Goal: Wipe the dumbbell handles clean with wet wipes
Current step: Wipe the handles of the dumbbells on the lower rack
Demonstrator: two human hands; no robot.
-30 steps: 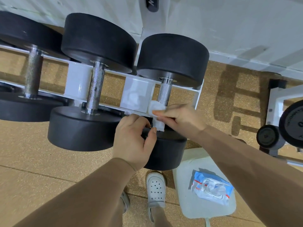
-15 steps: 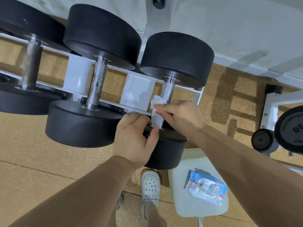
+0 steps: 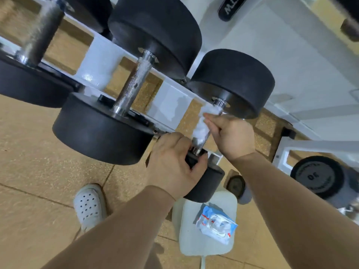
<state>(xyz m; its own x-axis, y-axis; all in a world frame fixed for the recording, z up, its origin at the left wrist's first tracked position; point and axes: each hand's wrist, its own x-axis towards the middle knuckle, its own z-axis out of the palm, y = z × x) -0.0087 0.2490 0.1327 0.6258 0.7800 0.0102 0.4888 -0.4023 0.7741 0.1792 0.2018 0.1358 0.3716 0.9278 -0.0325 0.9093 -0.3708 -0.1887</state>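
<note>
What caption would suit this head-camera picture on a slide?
Right hand holds a wipe round a dumbbell handle; left hand grips the near head.

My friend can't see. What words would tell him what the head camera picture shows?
A person's right hand holds a white wet wipe round the metal handle of a black dumbbell on a white rack, while the left hand grips the dumbbell's near end. A pack of wipes lies on a white stool below.
</note>
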